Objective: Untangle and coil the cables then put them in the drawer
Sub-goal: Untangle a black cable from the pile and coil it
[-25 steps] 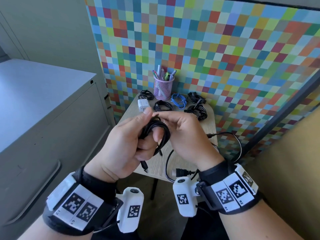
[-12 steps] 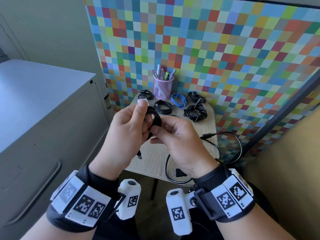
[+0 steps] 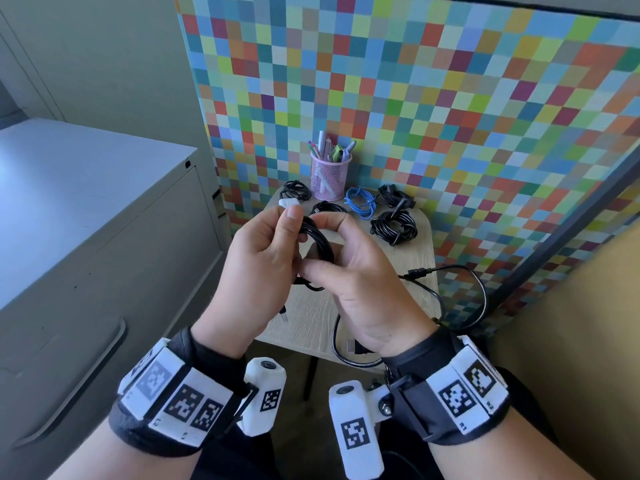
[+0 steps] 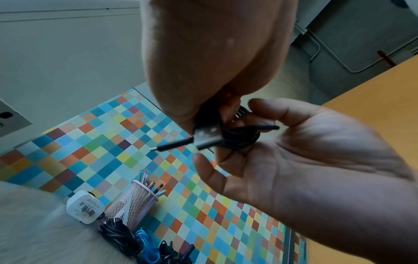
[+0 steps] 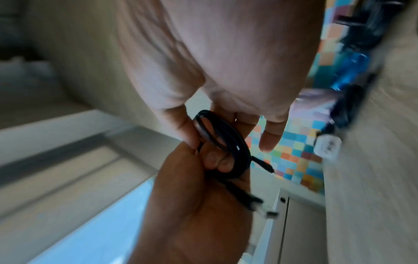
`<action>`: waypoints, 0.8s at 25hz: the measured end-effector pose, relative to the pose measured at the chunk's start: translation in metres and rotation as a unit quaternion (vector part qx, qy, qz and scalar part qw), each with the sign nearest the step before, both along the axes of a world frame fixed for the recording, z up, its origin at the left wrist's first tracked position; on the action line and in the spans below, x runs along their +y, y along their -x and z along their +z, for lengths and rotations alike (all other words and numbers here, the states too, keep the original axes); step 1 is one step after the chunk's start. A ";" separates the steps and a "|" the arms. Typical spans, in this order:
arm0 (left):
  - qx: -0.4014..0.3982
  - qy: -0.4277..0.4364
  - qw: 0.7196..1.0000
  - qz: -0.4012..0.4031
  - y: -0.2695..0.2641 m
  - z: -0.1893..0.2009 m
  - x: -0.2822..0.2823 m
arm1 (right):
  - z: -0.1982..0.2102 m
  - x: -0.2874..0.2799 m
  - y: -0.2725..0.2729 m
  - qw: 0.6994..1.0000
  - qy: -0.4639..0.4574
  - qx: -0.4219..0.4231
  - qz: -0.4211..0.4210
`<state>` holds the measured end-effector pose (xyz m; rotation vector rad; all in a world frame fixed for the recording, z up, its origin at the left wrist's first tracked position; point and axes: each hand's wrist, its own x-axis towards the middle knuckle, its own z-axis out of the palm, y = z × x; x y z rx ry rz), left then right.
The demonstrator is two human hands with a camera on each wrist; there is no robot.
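A small coil of black cable (image 3: 320, 242) is held up above the wooden table (image 3: 311, 320), between both hands. My left hand (image 3: 294, 230) grips its left side, thumb on top. My right hand (image 3: 322, 251) pinches the coil, index finger over the top and thumb beneath. One thin plug (image 3: 284, 316) dangles below the left hand. In the left wrist view a USB plug (image 4: 207, 136) sticks out of the coil (image 4: 239, 139). The right wrist view shows the coil (image 5: 228, 142) looped round the left hand's fingers. A loose black cable (image 3: 479, 296) sprawls over the table's right edge.
At the table's back lie several coiled black cables (image 3: 393, 228), a blue coil (image 3: 360, 204), a white charger (image 3: 289, 202) and a pink mesh pen cup (image 3: 329, 174). A grey drawer cabinet (image 3: 104, 271) stands to the left, its handle (image 3: 69, 393) low down. A checkered partition rises behind.
Both hands have carried the coil slightly farther over the table. The right hand's fingers have worked round the coil, from its right side to pinching it top and bottom.
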<state>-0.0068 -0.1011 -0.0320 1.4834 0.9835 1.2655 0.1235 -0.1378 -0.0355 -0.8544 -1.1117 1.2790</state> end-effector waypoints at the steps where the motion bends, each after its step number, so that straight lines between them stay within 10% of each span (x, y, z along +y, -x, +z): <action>1: -0.006 -0.011 1.000 0.001 0.001 0.001 0.000 | -0.002 0.001 -0.001 0.995 -0.030 -0.088 -0.037; 5: -0.052 -0.013 0.999 -0.004 0.002 0.006 -0.002 | -0.014 0.001 -0.007 0.917 -0.130 -0.314 -0.208; 16: -0.007 -0.050 0.997 0.050 0.003 0.000 0.006 | -0.004 0.000 -0.017 0.986 -0.058 -0.053 -0.149; 20: -0.001 -0.050 0.997 0.062 0.000 0.000 0.007 | 0.002 -0.007 -0.021 0.972 -0.110 -0.149 -0.144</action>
